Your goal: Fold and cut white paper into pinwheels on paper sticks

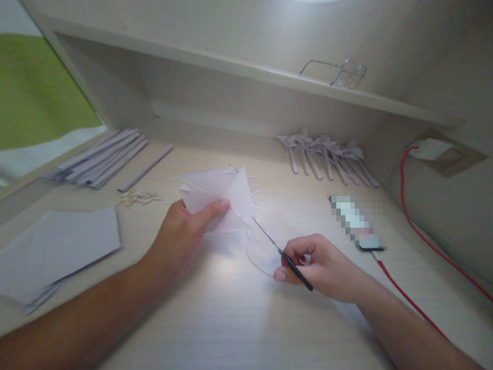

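My left hand (188, 226) pinches a white square of paper (208, 205), thumb on top, holding it above the desk. Slits run inward from the paper's corners, and some of its flaps stand up. In my right hand (319, 264) is a pair of scissors (295, 270) with a black handle, seen almost edge-on. Their thin metal blades point up and left and reach the paper's right corner. A thin curved line runs near my right thumb; I cannot make out what it is. Small paper scraps (256, 192) lie behind the paper.
Rolled paper sticks (103, 156) and small pale bits (140, 197) lie at the left, above a stack of paper sheets (77, 239). Several paper pinwheels (327, 151) line the back right. A phone (356, 223) with a red cable (408, 300) lies right. Glasses (348, 74) rest on the shelf.
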A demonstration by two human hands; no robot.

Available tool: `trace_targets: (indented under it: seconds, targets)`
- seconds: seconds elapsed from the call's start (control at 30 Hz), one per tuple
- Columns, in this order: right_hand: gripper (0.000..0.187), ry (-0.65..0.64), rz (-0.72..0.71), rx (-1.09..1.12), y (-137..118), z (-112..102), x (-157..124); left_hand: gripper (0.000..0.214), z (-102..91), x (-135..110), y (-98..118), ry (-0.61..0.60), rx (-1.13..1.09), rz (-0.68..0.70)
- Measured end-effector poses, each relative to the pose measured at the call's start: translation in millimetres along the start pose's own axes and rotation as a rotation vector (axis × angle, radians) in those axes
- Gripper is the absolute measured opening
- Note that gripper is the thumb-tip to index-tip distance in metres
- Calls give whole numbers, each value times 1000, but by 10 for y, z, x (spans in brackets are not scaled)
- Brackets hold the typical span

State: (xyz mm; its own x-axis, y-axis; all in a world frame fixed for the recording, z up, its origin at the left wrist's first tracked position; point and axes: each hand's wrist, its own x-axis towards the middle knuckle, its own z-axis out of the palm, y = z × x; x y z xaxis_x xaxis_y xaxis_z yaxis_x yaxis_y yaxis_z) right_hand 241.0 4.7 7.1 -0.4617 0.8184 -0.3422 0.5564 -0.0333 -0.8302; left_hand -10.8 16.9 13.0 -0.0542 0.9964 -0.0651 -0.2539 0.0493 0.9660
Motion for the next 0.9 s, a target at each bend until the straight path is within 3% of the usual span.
trace_targets:
  seconds: [0.53, 0.7, 0.8, 0.9]
  targets:
    - [46, 25, 39, 5, -8, -38, -4, 32, -8, 25, 10, 47, -16, 2]
    - [41, 303, 90, -332, 120, -254, 90, 35, -80, 104, -88, 78, 118, 21]
    - [43, 368, 113, -524, 196, -370, 139, 36, -89, 124, -140, 54, 212, 17]
    - [41, 419, 65, -572, 215, -417, 151, 37, -68, 128, -154, 74, 254, 9]
